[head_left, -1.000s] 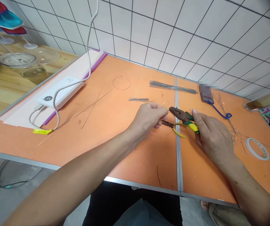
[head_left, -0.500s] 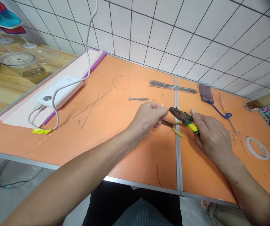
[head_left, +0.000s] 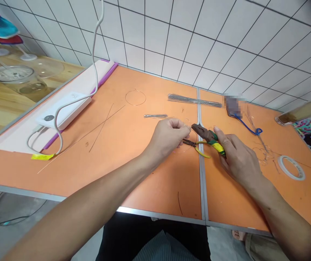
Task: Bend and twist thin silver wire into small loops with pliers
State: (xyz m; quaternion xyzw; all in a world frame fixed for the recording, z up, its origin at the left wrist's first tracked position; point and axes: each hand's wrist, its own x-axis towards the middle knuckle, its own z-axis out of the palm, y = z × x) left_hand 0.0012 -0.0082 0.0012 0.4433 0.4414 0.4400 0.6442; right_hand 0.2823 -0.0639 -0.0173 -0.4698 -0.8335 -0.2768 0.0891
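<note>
Over the last second the hands had hardly shifted. The whole view had only slid a little, so the work stayed at one spot beside the metal seam down the middle of the orange counter (head_left: pixel 90 174). The left hand (head_left: pixel 167 139) was closed in a pinch, thumb and fingertips together just left of the seam, though whatever they gripped was too fine to make out. The right hand (head_left: pixel 238 156) was curled shut around the green-and-yellow handles of the combination pliers (head_left: pixel 202 132), whose rusty head pointed toward the left hand and looked closed. Just below that head lay small yellow-handled pliers (head_left: pixel 189 142); which hand held them could not be told. A faint thin wire loop (head_left: pixel 197 137) sat around the spot where the tools met.

Toward the far edge of the counter lay a bundle of straight wires (head_left: pixel 194 100), a shorter bundle (head_left: pixel 155 116) and a wire ring (head_left: pixel 135 90). Two long wires (head_left: pixel 101 127) crossed left of the hands, and a white power bank (head_left: pixel 63 110) sat near the left edge. Toward the right edge were a tape roll (head_left: pixel 291 168) and tangled wire scraps (head_left: pixel 262 154).
</note>
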